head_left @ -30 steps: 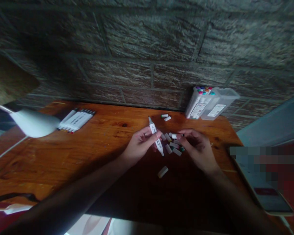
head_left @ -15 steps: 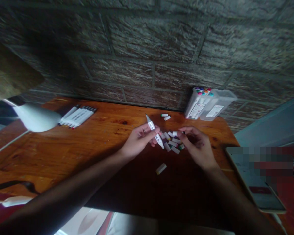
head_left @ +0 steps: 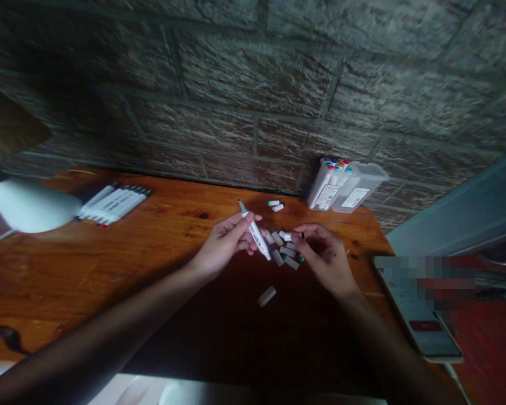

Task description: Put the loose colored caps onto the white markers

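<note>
My left hand (head_left: 227, 242) grips a white marker (head_left: 258, 238), which is tilted with its bare dark tip pointing up and to the left. Between the thumb and fingers of my right hand (head_left: 324, 256) is a small white cap (head_left: 287, 237) with a dark end. Just below and between the hands lies a loose pile of pale marker caps (head_left: 288, 252). One separate cap (head_left: 267, 296) rests nearer to me, and two small caps (head_left: 274, 203) lie farther back, toward the wall.
A row of white markers (head_left: 113, 203) lies at the left beside a white lamp (head_left: 31, 205). Clear plastic cases (head_left: 326, 185), one holding colored markers, stand by the stone wall. A tablet (head_left: 421, 315) is at the right edge of the wooden table (head_left: 172, 225).
The view has shifted, so most things appear farther left. My left thumb has moved up along the marker toward its bare tip. Both hands still hold their items.
</note>
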Demonstrator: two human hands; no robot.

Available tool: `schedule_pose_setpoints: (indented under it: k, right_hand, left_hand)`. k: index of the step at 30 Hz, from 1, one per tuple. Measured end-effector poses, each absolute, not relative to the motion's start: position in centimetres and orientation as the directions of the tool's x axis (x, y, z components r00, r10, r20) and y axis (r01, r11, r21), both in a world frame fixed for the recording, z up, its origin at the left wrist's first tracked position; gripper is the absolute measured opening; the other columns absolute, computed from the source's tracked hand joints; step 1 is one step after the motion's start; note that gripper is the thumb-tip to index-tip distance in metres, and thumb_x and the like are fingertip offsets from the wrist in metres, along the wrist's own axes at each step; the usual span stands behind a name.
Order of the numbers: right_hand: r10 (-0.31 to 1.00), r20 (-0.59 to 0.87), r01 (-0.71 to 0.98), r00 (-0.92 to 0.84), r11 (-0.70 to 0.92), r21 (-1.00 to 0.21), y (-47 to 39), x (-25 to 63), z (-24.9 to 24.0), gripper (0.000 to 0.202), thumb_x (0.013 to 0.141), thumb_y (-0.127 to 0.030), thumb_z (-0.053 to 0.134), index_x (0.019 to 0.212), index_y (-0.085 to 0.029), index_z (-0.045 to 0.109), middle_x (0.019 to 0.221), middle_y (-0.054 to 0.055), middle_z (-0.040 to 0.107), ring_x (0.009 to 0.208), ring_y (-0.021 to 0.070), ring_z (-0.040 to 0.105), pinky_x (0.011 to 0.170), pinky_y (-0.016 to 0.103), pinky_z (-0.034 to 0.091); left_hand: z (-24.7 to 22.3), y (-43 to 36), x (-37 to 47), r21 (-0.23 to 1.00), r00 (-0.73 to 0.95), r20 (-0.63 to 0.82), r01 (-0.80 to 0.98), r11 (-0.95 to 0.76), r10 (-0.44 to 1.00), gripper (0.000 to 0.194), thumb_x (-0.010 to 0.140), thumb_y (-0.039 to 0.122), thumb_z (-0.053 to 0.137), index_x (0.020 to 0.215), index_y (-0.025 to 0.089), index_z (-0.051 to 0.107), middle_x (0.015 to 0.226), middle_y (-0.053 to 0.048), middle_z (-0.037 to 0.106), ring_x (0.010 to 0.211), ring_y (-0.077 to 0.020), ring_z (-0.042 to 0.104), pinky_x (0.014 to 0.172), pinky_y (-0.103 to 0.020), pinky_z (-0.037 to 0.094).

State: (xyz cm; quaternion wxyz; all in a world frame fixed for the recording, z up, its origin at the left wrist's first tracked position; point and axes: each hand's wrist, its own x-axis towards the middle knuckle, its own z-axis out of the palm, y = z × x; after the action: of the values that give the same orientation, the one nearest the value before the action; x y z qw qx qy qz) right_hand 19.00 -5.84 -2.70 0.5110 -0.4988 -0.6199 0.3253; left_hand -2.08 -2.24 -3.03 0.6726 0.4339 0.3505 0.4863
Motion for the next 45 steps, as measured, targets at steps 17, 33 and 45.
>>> schedule_pose_setpoints:
  k: [17,33,45]
  right_hand:
    - [0.961,0.238,0.145,0.138,0.218,-0.965,-5.7,19.2,-2.3,0.021,0.082,-0.038,0.074,0.089,-0.02,0.067,0.075,0.001,0.069,0.063,0.0128,0.062,0.056,0.024,0.05]
    - [0.965,0.238,0.127,0.113,0.224,-0.966,-5.6,19.6,-2.4,0.018,0.082,-0.034,0.074,0.094,-0.021,0.07,0.077,0.0,0.07,0.062,0.0108,0.06,0.054,0.022,0.046]
    - [0.973,0.228,0.111,0.03,0.223,-0.968,-5.6,19.4,-2.2,0.022,0.08,-0.029,0.075,0.102,-0.025,0.072,0.087,0.001,0.075,0.074,0.0149,0.068,0.064,0.027,0.055]
  left_hand:
    - [-2.3,-3.7,-2.3,0.974,0.591,0.063,-0.212,0.08,0.804,0.03,0.089,0.032,0.067,0.114,0.015,0.069,0.081,-0.003,0.069,0.073,-0.0134,0.066,0.071,-0.026,0.051]
    - [-3.2,-3.4,-2.7,0.927,0.678,0.07,-0.315,0.202,0.732,0.031,0.095,0.029,0.061,0.123,0.016,0.061,0.114,-0.014,0.069,0.086,-0.0166,0.067,0.079,-0.031,0.051]
    - [-2.6,-3.4,-2.5,0.869,0.657,-0.055,-0.339,0.36,0.752,0.023,0.086,0.019,0.072,0.107,0.014,0.063,0.103,-0.011,0.075,0.088,-0.0219,0.075,0.079,-0.034,0.059]
